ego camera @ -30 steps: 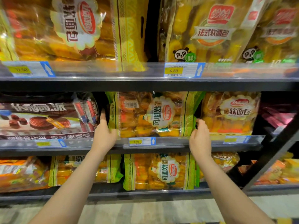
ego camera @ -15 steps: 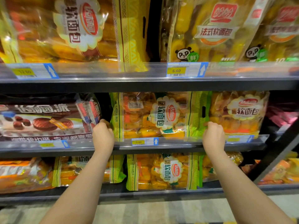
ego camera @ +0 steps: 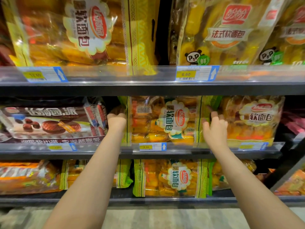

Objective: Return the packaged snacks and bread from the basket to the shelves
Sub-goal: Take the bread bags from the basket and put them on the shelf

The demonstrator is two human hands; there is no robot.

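Both hands are up at the see-through green-edged bag of yellow soft bread, which stands on the middle shelf behind the clear price strip. My left hand is curled around the left edge of that bread bag, with its fingers tucked behind it, so it grips the bag. My right hand is spread flat with loose fingers against the right edge of the bag, pushing but not holding. To the left of the bread bag lies a dark brown pack of chocolate pies, and to its right stands another clear bag of soft bread. I think the step in hand is tucking this bag into its spot. Next, both hands should let go gently and pull back, then go to the basket, which cannot be seen. Compared with a moment ago, the right hand has opened up from a closed shape, and the view has come closer to the shelf.
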